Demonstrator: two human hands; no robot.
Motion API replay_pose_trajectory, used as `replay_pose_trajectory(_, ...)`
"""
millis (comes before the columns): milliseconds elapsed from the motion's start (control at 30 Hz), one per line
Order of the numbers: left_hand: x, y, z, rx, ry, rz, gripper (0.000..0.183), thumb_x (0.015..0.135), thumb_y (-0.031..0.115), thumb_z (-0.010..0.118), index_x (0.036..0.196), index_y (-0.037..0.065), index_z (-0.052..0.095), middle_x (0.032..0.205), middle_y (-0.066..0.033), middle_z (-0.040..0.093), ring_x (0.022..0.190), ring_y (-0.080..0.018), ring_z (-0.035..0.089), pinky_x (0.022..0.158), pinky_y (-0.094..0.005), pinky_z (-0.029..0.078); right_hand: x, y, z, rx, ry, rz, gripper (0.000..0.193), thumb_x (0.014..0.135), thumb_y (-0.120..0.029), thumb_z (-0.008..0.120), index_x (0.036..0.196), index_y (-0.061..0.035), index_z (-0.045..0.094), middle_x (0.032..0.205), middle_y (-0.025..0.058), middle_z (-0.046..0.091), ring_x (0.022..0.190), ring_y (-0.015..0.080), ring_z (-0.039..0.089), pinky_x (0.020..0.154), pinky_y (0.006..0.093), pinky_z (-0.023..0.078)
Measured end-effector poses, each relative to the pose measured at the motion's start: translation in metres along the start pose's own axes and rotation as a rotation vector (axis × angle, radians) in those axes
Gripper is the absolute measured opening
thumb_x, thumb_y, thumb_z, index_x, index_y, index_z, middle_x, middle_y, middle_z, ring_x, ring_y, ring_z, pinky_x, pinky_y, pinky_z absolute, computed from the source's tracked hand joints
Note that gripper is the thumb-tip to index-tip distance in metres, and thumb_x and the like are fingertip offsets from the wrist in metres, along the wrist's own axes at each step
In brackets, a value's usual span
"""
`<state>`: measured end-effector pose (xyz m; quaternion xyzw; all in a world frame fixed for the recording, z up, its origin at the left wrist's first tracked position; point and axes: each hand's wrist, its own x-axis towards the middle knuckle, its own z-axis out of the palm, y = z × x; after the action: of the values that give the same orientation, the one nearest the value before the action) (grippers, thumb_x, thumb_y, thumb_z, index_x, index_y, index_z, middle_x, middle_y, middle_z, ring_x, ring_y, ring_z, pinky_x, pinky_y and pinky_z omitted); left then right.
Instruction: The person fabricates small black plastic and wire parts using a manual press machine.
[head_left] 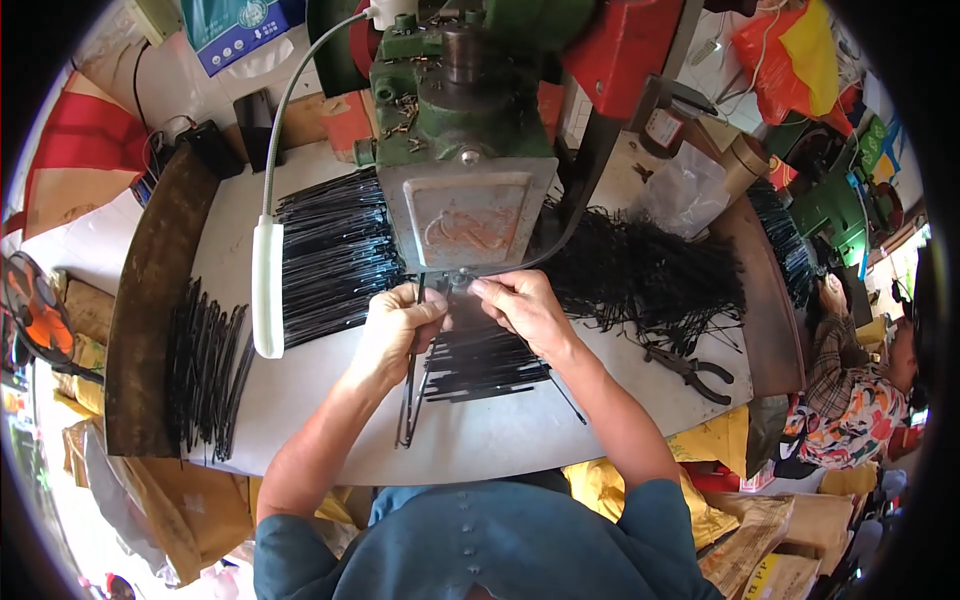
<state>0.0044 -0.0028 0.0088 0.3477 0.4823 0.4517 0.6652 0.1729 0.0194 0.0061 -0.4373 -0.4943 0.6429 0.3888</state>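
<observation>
My left hand [405, 325] is closed round a few thin black rods [406, 410] that hang down toward the table's near edge. Close beside it, my right hand [527, 308] pinches with thumb and forefinger at the foot of a green and grey press machine [468, 215]. A single black rod [568, 400] slants out from under the right palm, apparently held in it; its upper end is hidden. Both sets of fingertips nearly meet just below the machine's grey front plate. Beneath the hands lies a small pile of black rods [480, 372].
Bundles of black rods [335, 260] lie left of the press, with a tangled heap [650, 265] at right. Pliers [690, 374] rest on the right of the white table [300, 425]. A white lamp [268, 290] hangs at left. Another person [850, 400] sits at far right.
</observation>
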Motion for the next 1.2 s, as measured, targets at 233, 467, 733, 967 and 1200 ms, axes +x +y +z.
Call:
replay_pose_trajectory(233, 0.0003, -0.0019, 0.0001, -0.001, -0.055, -0.011, 0.006, 0.074, 0.006, 0.056, 0.07, 0.002, 0.053, 0.058, -0.0062, 0.055, 0.039, -0.0052, 0.037, 0.035, -0.0175, 0.027, 0.0008, 0.0006, 0.0002, 0.013, -0.013, 0.015, 0.02, 0.081, -0.016, 0.053, 0.082, 0.003, 0.057, 0.053, -0.0037, 0.042, 0.044, 0.0012, 0.033, 0.037, 0.0155, 0.024)
replay_pose_trajectory(467, -0.0005, -0.0016, -0.0011, -0.03, -0.07, -0.021, 0.006, 0.074, 0.006, 0.056, 0.07, 0.003, 0.053, 0.059, -0.0059, 0.055, 0.04, -0.0049, 0.037, 0.036, -0.0175, 0.027, -0.0009, -0.0002, 0.0014, 0.026, -0.01, 0.013, 0.017, 0.08, -0.014, 0.053, 0.08, 0.0026, 0.057, 0.055, -0.0029, 0.043, 0.045, 0.0017, 0.034, 0.038, 0.0162, 0.026)
replay_pose_trajectory(733, 0.0014, -0.0034, -0.0022, -0.019, -0.067, -0.023, 0.005, 0.074, 0.006, 0.057, 0.071, 0.004, 0.053, 0.059, -0.006, 0.055, 0.04, -0.0042, 0.036, 0.036, -0.0171, 0.027, -0.0009, -0.0032, 0.0024, 0.046, -0.024, 0.028, 0.014, 0.08, -0.01, 0.053, 0.078, 0.0033, 0.057, 0.056, -0.0021, 0.044, 0.047, 0.0025, 0.036, 0.039, 0.0169, 0.027)
replay_pose_trajectory(967, 0.0036, -0.0066, -0.0013, -0.026, -0.057, -0.025, 0.005, 0.073, 0.006, 0.057, 0.071, 0.004, 0.053, 0.059, -0.0063, 0.055, 0.039, -0.0045, 0.037, 0.035, -0.0173, 0.027, 0.0025, 0.0049, 0.003, 0.005, -0.013, -0.002, 0.014, 0.08, -0.011, 0.053, 0.075, 0.0026, 0.056, 0.054, -0.0016, 0.044, 0.046, 0.0026, 0.036, 0.039, 0.0169, 0.027)
replay_pose_trajectory(1200, 0.002, -0.0075, -0.0019, 0.03, -0.052, 0.008, 0.008, 0.075, 0.007, 0.056, 0.07, 0.002, 0.052, 0.059, -0.0072, 0.055, 0.038, -0.0052, 0.038, 0.034, -0.0178, 0.027, -0.0015, 0.0, 0.0072, 0.096, 0.021, 0.104, 0.014, 0.079, -0.012, 0.054, 0.074, 0.0009, 0.055, 0.055, -0.0004, 0.046, 0.043, 0.0028, 0.037, 0.036, 0.0171, 0.026)
